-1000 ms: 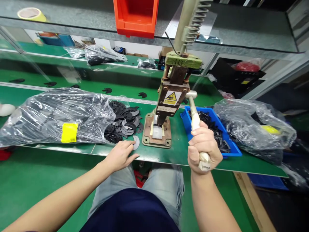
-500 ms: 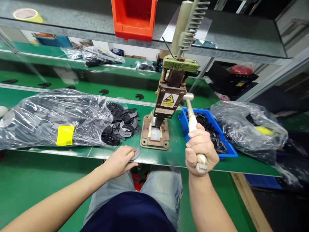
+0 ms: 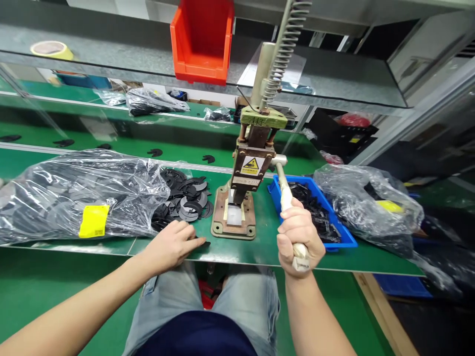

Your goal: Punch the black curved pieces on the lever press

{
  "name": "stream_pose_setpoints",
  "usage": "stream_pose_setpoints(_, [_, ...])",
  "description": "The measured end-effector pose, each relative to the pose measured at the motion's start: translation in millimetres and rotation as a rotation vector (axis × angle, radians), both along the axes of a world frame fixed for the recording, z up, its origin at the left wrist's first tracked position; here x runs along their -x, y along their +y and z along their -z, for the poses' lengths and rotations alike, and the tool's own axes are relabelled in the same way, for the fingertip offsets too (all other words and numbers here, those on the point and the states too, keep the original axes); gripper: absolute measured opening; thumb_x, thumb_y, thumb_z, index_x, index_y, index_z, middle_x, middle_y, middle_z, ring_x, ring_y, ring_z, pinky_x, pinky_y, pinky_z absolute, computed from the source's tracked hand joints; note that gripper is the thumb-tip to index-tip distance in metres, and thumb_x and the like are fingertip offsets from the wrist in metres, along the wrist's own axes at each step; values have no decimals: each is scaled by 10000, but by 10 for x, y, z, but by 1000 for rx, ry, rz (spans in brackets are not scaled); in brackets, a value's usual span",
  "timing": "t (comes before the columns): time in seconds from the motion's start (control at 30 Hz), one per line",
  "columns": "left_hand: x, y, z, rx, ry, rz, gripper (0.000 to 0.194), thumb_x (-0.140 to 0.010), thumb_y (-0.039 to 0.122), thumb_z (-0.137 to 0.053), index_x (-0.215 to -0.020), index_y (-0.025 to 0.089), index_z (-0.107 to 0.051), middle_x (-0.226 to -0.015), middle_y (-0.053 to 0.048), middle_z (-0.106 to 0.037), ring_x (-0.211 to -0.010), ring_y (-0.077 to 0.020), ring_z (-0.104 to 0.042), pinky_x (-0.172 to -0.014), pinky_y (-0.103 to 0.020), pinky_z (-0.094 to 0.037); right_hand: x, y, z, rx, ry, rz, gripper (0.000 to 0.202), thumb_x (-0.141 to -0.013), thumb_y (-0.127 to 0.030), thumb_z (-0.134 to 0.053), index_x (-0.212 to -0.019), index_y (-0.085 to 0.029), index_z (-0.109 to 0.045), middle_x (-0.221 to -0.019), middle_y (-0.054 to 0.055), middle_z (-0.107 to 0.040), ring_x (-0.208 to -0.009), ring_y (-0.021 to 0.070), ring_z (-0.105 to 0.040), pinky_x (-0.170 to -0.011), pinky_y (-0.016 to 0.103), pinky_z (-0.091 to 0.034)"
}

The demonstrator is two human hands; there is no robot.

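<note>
My right hand [image 3: 301, 237] is wrapped round the taped lever handle [image 3: 285, 195] of a hand press [image 3: 248, 170]. The handle slopes down toward me. On the press base, a small pale block [image 3: 234, 215] sits below the ram, with a gap between them. My left hand [image 3: 172, 245] rests at the table's front edge, fingers closed on a thin dark curved plate [image 3: 202, 244]; most of the plate is hidden beneath them. Just beyond that hand lies a pile of black and grey curved plates [image 3: 187, 198], spilling from a clear plastic bag [image 3: 85, 183].
A blue tray [image 3: 343, 241] of black parts stands right of the press. Beside it lies another plastic bag [image 3: 365, 198]. Above the table runs a shelf [image 3: 129, 47] bearing an orange bin [image 3: 200, 74] and a tape roll [image 3: 54, 50]. Several curved pieces [image 3: 154, 153] lie on the strip behind.
The plate at my left hand showed its grey curved face and now shows only a dark narrow tip. My right hand keeps its hold on the lever. The whole view has shifted slightly.
</note>
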State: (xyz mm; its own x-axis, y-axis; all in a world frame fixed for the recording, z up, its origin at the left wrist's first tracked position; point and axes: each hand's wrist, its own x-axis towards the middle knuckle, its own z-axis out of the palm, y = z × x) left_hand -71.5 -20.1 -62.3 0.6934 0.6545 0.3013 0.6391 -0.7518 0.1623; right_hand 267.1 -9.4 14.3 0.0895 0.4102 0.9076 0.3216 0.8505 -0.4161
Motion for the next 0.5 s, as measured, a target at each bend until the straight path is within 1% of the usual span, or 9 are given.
stream_pose_setpoints(0.07, [-23, 55, -69, 6, -64, -33, 391, -1013, 187, -557, -1357, 306, -701, -824, -47, -655, -787, -203, -631, -769, -343, -530, 2, 4, 6, -7, 4, -7, 150, -833, -231, -699, -723, -279, -608, -685, -9, -615, -857, 252, -647, -1112, 700, -475])
stream_pose_setpoints(0.1, [-43, 81, -98, 31, -117, -41, 385, -1032, 204, -535, -1374, 294, -686, -812, -36, -658, -758, -188, -628, -753, -323, -523, 3, 5, 8, -8, 8, -9, 151, -832, -230, -701, -723, -276, -608, -687, -8, -614, -860, 250, -647, -1117, 698, -472])
stream_pose_setpoints(0.17, [-98, 135, -146, 130, -250, -62, 359, -1057, 244, -510, -1375, 271, -674, -911, -41, -711, -803, -172, -662, -778, -299, -531, 4, 3, 8, -5, 8, -8, 155, -832, -237, -705, -721, -277, -604, -686, -10, -610, -862, 246, -650, -1120, 691, -474])
stream_pose_setpoints(0.27, [-223, 247, -180, 343, -417, -97, 338, -1034, 350, -579, -1336, 243, -687, -1079, -64, -746, -914, -186, -699, -819, -293, -552, 1, -4, 2, 13, -4, 1, 151, -847, -258, -699, -735, -290, -603, -688, -17, -615, -869, 244, -658, -1121, 690, -484])
stream_pose_setpoints(0.3, [-277, 299, -173, 405, -459, -114, 340, -1012, 386, -615, -1304, 236, -702, -1077, -63, -749, -906, -189, -700, -809, -295, -556, -2, -6, -1, 12, -9, 0, 150, -849, -261, -698, -738, -293, -603, -689, -18, -617, -868, 245, -659, -1117, 690, -490])
stream_pose_setpoints(0.4, [-473, 500, -87, 557, -624, -200, 311, -963, 451, -674, -1161, 216, -722, -911, -25, -728, -771, -167, -675, -732, -289, -557, -14, -9, -3, 4, -20, -4, 150, -846, -256, -701, -741, -294, -601, -690, -21, -618, -860, 243, -661, -1109, 685, -504])
stream_pose_setpoints(0.47, [-616, 666, -2, 667, -787, -259, 355, -928, 451, -722, -1187, 214, -667, -823, 11, -684, -697, -142, -659, -681, -274, -561, -19, -8, -2, 2, -26, -3, 152, -847, -256, -704, -741, -291, -601, -687, -21, -616, -860, 239, -663, -1111, 682, -504])
stream_pose_setpoints(0.5, [-684, 753, 35, 723, -866, -283, 422, -898, 447, -760, -1224, 213, -630, -794, 29, -663, -669, -134, -656, -656, -268, -565, -20, -8, 0, 6, -26, 0, 152, -851, -261, -703, -743, -291, -602, -687, -21, -617, -864, 237, -664, -1112, 681, -503])
